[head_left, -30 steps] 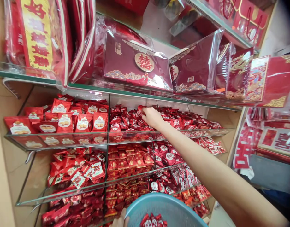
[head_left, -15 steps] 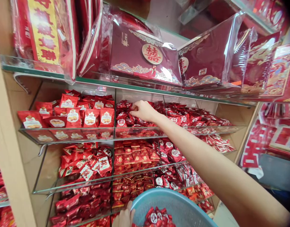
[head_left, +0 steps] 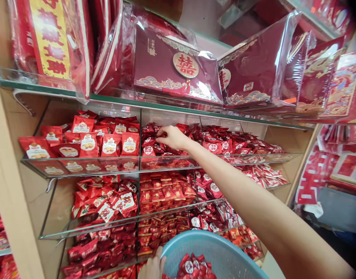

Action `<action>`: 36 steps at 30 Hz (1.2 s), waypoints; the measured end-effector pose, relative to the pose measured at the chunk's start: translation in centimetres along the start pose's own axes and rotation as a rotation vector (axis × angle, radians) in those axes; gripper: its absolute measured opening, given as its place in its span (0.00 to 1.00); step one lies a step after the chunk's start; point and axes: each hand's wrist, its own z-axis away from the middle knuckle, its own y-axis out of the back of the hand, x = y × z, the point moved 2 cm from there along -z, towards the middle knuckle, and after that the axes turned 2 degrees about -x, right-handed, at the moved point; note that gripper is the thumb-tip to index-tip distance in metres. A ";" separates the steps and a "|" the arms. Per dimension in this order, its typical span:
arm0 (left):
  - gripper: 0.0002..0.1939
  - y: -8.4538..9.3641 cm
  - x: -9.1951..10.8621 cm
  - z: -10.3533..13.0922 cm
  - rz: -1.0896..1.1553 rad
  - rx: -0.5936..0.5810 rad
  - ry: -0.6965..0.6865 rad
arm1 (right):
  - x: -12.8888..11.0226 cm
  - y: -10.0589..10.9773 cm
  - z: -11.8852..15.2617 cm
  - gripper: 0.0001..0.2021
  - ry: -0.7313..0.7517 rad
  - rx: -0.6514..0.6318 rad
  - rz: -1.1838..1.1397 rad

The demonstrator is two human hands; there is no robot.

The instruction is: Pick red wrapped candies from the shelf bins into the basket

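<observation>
Right hand (head_left: 171,137) in dark-red wrapped candies (head_left: 148,140), upper compartment; can't tell whether fingertips pinch one. Left hand (head_left: 152,267), cut off, grips light-blue plastic basket (head_left: 224,252), bottom cropped.

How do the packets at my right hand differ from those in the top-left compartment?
The packets by the right hand look smaller than the top-left packets. The former carry round white labels; the latter, white panels with food pictures. The former lie jumbled; several of the latter stand facing front. Both kinds are mainly red and sit behind a clear front lip.
</observation>
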 end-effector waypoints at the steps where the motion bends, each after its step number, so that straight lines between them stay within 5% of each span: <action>1: 0.24 0.0 0.0 0.0 0.001 0.000 0.003 | 0.1 0.1 0.1 0.09 0.003 0.004 -0.023; 12: 0.23 -0.1 -0.1 -0.3 0.026 0.003 0.024 | 1.4 -0.1 0.7 0.13 0.030 -0.051 -0.324; 20: 0.23 -0.3 -0.2 -0.6 0.039 0.002 0.022 | 1.6 2.0 0.6 0.17 -0.080 0.265 -0.702; 30: 0.24 0.0 0.1 0.1 -0.034 0.014 -0.005 | 3.0 3.5 1.6 0.18 -0.166 0.253 -0.656; 36: 0.24 -0.4 -0.1 -0.2 0.011 -0.001 0.012 | 3.7 2.9 2.3 0.18 -0.050 0.147 -0.226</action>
